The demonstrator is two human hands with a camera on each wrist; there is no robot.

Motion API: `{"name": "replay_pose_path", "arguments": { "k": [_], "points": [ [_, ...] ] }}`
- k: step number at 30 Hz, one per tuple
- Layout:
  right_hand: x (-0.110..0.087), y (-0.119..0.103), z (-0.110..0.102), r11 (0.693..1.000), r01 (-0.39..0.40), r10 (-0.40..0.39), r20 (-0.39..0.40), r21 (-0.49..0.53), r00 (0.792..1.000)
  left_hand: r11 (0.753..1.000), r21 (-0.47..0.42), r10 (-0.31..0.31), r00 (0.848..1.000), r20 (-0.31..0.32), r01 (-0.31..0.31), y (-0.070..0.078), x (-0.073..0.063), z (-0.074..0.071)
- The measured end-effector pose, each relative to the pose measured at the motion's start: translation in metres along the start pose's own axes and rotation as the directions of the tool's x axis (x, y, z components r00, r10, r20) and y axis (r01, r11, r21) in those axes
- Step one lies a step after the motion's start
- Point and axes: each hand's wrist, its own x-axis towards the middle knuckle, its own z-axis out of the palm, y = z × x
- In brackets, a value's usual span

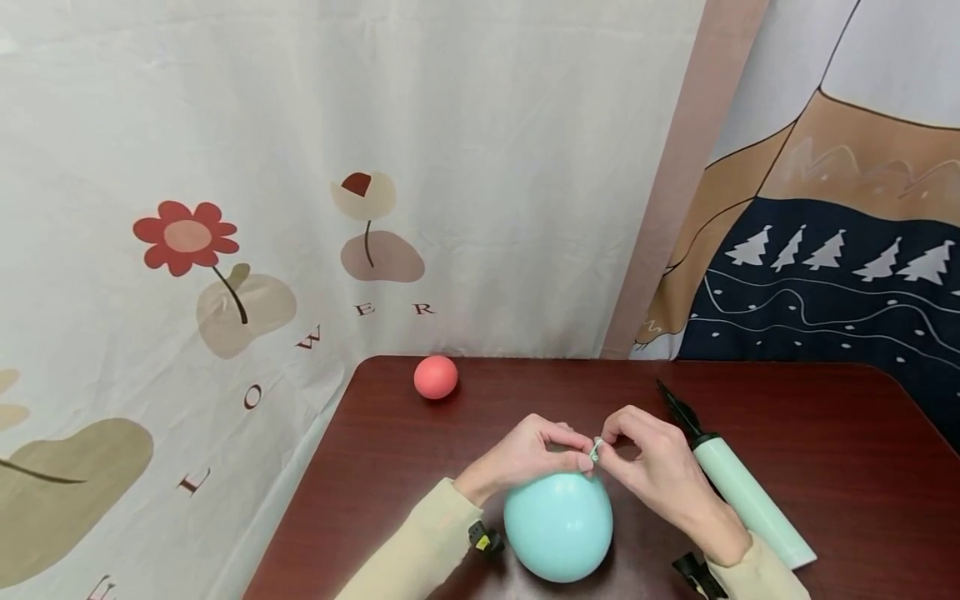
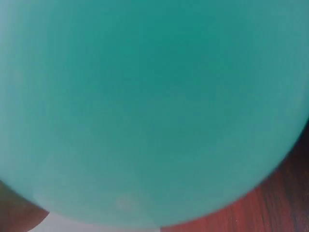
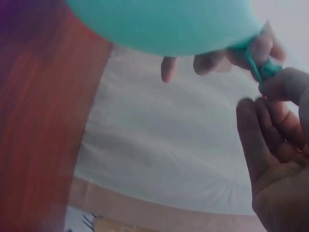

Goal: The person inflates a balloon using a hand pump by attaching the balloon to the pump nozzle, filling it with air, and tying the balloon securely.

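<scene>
An inflated turquoise balloon [image 1: 558,529] is at the near middle of the table, its neck [image 1: 596,450] pointing up and away. My left hand [image 1: 528,454] pinches that neck close to the balloon's body, thumb against fingertips. From the other side, my right hand [image 1: 660,467] pinches the neck's end between thumb and finger. In the right wrist view a thin strand of neck [image 3: 254,67] stretches between the two hands; whether it is looped or knotted is hard to tell. The balloon [image 2: 154,106] fills most of the left wrist view, hiding most of the left hand.
A mint-green hand pump [image 1: 753,500] with a black nozzle lies on the table beside the right forearm. At the back left edge sits a small red ball [image 1: 436,377]. Printed curtains [image 1: 487,167] hang behind the dark red table [image 1: 375,450].
</scene>
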Motion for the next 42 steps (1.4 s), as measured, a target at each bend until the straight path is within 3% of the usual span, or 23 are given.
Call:
{"name": "replay_pose_path", "arguments": {
  "k": [5,8,11,14,19,24,29,32,34,36,37,39,42],
  "points": [
    [0.002,-0.002,-0.002,0.995,-0.079,0.077,0.041,0.066,0.996,0.999,-0.039,0.025,0.999,0.043,-0.023,0.000,0.000,-0.003],
    [0.002,-0.003,0.000,0.992,-0.102,0.099,0.042,0.079,0.994,0.996,-0.069,0.053,0.998,0.020,-0.051,-0.002,0.001,-0.002],
    [0.002,-0.003,0.004,0.992,-0.108,0.107,0.012,0.063,0.994,0.992,-0.093,0.075,0.995,-0.061,-0.080,-0.005,0.002,0.004],
    [0.003,-0.003,0.009,0.994,-0.113,0.113,-0.048,0.010,0.992,0.983,-0.126,0.106,0.973,-0.206,-0.134,-0.007,0.005,0.011],
    [0.004,-0.003,0.015,0.984,-0.159,0.148,-0.130,-0.081,0.980,0.972,-0.117,0.140,0.897,-0.419,-0.206,-0.006,0.010,0.024],
    [0.005,-0.002,0.018,0.970,-0.198,0.171,-0.179,-0.143,0.969,0.978,0.013,0.181,0.815,-0.550,-0.208,-0.005,0.013,0.035],
    [0.006,-0.001,0.023,0.964,-0.203,0.161,-0.231,-0.171,0.960,0.948,0.188,0.317,0.716,-0.622,-0.257,-0.008,0.017,0.041],
    [0.006,-0.001,0.027,0.960,-0.221,0.176,-0.250,-0.170,0.952,0.911,0.287,0.412,0.648,-0.641,-0.296,-0.011,0.019,0.041],
    [0.006,-0.002,0.028,0.957,-0.236,0.188,-0.257,-0.169,0.948,0.883,0.351,0.468,0.617,-0.633,-0.310,-0.013,0.020,0.039],
    [0.005,-0.003,0.029,0.953,-0.255,0.208,-0.260,-0.164,0.943,0.858,0.408,0.511,0.604,-0.612,-0.312,-0.015,0.020,0.038],
    [0.005,-0.003,0.030,0.951,-0.265,0.218,-0.261,-0.160,0.940,0.850,0.428,0.522,0.606,-0.601,-0.308,-0.015,0.021,0.037],
    [0.004,-0.003,0.030,0.948,-0.287,0.245,-0.254,-0.141,0.936,0.840,0.450,0.532,0.621,-0.576,-0.302,-0.015,0.021,0.037],
    [0.003,-0.003,0.029,0.939,-0.338,0.318,-0.217,-0.065,0.923,0.859,0.432,0.498,0.643,-0.582,-0.275,-0.015,0.021,0.037]
  ]
}}
